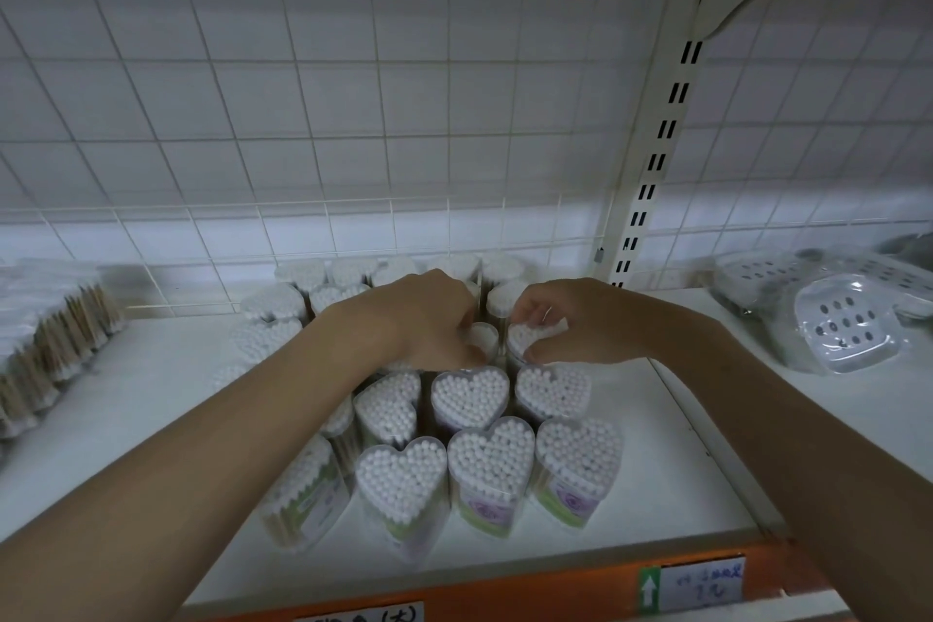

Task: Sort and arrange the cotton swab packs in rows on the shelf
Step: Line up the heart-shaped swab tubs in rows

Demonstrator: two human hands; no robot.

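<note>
We are mid-row on the shelf (656,424): our right hand (570,323) has its fingers curled round a heart-shaped swab pack (530,336) behind the front rows, our left hand (429,318) pinching a neighbouring pack (482,336). Next, we judge, both need nudging square with the front hearts.

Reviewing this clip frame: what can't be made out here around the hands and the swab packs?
Head view only:
- Pack under the left hand: mostly covered by the hand; grip unclear.
- Pack in the right hand: only its top shows between the fingers.
- Back-row packs: blurred, count uncertain.
- Shelf-edge price label: writing too small to read.
</note>
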